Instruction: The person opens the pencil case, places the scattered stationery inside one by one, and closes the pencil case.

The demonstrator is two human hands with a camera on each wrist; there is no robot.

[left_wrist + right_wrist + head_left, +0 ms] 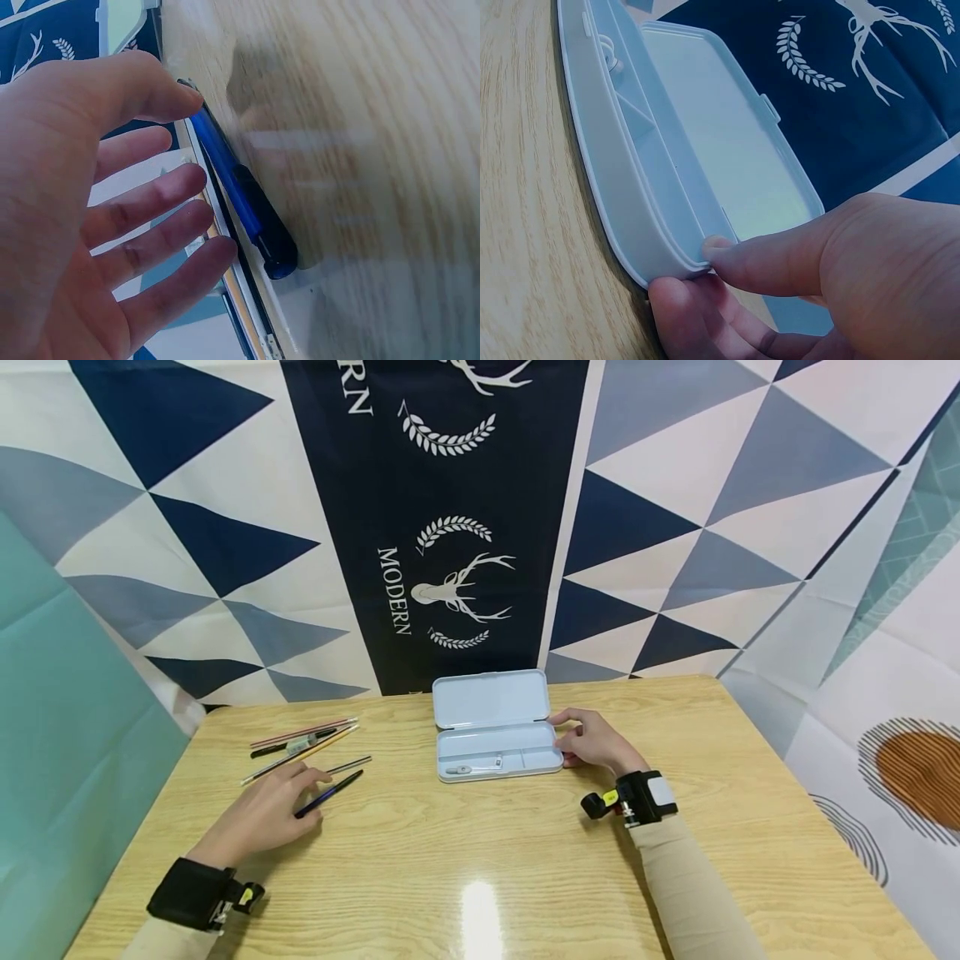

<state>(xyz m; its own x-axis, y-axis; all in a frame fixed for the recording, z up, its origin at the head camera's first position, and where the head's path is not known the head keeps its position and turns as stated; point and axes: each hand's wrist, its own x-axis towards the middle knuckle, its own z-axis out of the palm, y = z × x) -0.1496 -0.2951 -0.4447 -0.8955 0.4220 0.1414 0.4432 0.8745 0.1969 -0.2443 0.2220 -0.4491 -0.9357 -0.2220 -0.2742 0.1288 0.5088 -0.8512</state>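
Observation:
A light blue pencil case lies with its lid raised at the back of the table. My right hand grips its right end, thumb on the inner rim and fingers outside, as the right wrist view shows. A small clear-and-grey item lies in the front compartment; its kind is unclear. At the left, my left hand is over a dark blue pen. In the left wrist view its fingers are spread and loosely bent, the thumb beside the far end of the blue pen; whether they touch is unclear.
Behind the left hand lie several pencils and pens: a reddish pencil, a black pen, a yellowish pencil and a thin grey stick. A small translucent item is among them. A patterned cloth hangs behind the wooden table.

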